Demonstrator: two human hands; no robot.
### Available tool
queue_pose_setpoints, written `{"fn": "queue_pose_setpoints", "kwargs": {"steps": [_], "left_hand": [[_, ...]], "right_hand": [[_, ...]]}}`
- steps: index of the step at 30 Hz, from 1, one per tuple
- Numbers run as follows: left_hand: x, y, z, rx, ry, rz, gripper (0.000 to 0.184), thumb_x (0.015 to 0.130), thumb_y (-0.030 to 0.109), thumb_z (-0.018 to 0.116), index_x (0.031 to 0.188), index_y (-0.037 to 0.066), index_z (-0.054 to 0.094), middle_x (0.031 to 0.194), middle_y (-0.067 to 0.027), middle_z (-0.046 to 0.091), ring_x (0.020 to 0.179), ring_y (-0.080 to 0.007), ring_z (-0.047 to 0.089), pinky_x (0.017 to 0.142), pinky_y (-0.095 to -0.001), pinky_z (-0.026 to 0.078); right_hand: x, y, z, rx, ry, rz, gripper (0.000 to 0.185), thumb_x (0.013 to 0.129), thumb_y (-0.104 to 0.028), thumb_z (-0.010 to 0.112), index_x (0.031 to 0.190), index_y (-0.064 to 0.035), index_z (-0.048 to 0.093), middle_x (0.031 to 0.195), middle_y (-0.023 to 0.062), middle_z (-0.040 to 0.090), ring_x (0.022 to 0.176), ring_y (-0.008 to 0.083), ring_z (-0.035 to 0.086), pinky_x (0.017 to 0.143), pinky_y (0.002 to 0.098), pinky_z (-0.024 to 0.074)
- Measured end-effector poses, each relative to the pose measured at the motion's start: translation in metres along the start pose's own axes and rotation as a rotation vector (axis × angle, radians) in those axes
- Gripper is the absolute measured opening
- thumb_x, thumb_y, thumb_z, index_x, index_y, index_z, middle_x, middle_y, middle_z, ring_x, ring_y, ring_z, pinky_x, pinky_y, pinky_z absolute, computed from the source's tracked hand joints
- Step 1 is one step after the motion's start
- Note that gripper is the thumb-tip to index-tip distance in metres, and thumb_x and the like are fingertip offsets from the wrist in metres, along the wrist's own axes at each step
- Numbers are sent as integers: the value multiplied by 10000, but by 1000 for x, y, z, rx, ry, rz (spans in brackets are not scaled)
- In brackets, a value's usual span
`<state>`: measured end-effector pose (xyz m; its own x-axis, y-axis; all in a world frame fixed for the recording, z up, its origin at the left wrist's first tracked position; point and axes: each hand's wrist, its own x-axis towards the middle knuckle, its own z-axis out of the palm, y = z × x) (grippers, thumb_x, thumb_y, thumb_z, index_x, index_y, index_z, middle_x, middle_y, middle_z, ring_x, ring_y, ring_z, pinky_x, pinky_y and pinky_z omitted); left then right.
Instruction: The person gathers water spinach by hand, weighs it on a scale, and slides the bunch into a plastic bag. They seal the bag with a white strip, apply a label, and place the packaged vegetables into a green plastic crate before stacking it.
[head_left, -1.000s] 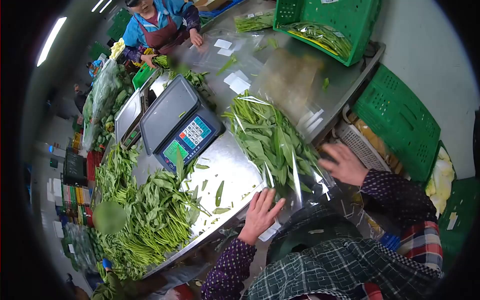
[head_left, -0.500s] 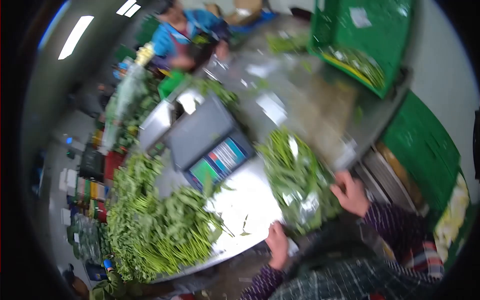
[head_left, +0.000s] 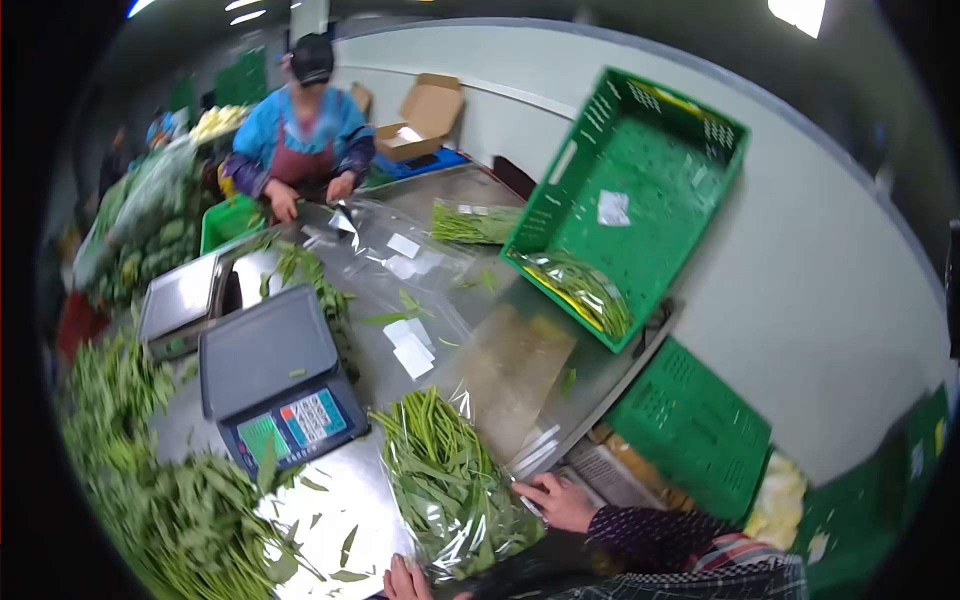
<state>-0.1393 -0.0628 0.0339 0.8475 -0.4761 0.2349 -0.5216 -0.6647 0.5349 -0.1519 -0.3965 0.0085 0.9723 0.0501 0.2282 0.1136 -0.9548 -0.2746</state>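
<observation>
A clear plastic bag of leafy greens (head_left: 445, 475) lies at the table's near edge, stems pointing away from me. My right hand (head_left: 562, 503) is at the bag's right side, fingers bent and closed on the film. At the lower left corner of the bag is my left hand (head_left: 406, 580), fingers together against its edge; the frame's bottom cuts off part of this hand. Left of the bag stands a digital scale (head_left: 268, 350) with a grey pan. Loose leafy greens (head_left: 180, 520) are heaped farther left, and stray leaves (head_left: 348, 545) dot the shiny tabletop.
A green crate (head_left: 650, 190) holding a bagged bundle (head_left: 580, 290) stands at the table's right. White labels (head_left: 410, 348) and plastic film lie mid-table. Across the table, a co-worker (head_left: 305, 140) handles greens beside a second scale (head_left: 180, 300). More green crates (head_left: 690, 425) are at right.
The view has swung right and levelled, so the table and the bag appear farther left. Both my hands stay beside the bag. The co-worker and the whole green crate now show more fully.
</observation>
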Motion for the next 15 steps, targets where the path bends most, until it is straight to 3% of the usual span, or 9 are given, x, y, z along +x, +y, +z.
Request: {"fn": "queue_pose_setpoints", "kwargs": {"steps": [1,5,7,8,9,11,13,14,15], "left_hand": [[-4,-10,8,-16,-86,-2,833,743,281,738,1413,8,325,1462,-293,239,1327,-441,273,1070,-561,235],[14,-26,11,79,131,48,579,718,100,642,1278,37,508,1411,-241,372,1317,-421,319,1072,-531,254],[48,-23,-26,131,308,129,450,801,120,624,1224,-3,530,1286,-241,509,1183,-381,492,991,-485,387],[77,-26,-47,27,481,129,193,836,157,586,975,24,600,1183,-202,579,1097,-355,552,937,-424,418],[101,-24,-68,-94,615,129,239,870,195,548,726,50,671,1079,-164,650,1010,-329,611,884,-363,449],[130,0,-139,-605,543,44,336,733,108,635,1051,1,622,1200,-190,586,1144,-329,549,984,-397,411],[143,7,-151,-1208,511,62,493,805,118,608,1256,-38,483,1252,-163,549,1133,-296,550,994,-390,408],[144,9,-137,-1184,469,128,548,905,224,526,1344,-55,352,1292,-144,509,1140,-280,540,988,-390,418],[135,-7,-109,-1246,305,143,809,892,578,498,1398,-23,307,1344,-127,441,1195,-251,479,1005,-385,391]], "right_hand": [[3,-4,4,105,29,29,540,756,-119,594,1274,-270,557,1020,88,501,846,271,580,721,378,494],[41,-24,-10,147,92,-93,433,757,-122,656,1172,-245,659,1107,97,518,925,270,560,824,357,474],[94,-27,-38,144,128,-225,384,754,-92,649,1118,-208,678,1146,106,547,981,279,565,850,368,471],[124,-32,-57,203,254,-329,376,753,-81,618,1111,-182,671,1140,124,566,1024,274,568,839,364,474],[140,-38,-78,265,367,-397,370,752,-71,587,1104,-156,663,1134,142,585,1066,269,572,828,360,478],[178,-68,-128,623,395,-351,335,746,19,608,1069,-64,645,1049,148,655,934,291,645,789,345,511],[206,-111,-177,577,475,-250,134,834,-109,642,936,-24,632,739,148,630,698,307,651,600,335,493],[218,-110,-182,509,523,-259,140,837,-147,652,851,-14,610,674,165,572,607,312,588,552,349,454],[217,-108,-178,445,565,-269,209,841,-185,661,765,-5,588,609,182,515,517,317,524,504,362,415]]}}
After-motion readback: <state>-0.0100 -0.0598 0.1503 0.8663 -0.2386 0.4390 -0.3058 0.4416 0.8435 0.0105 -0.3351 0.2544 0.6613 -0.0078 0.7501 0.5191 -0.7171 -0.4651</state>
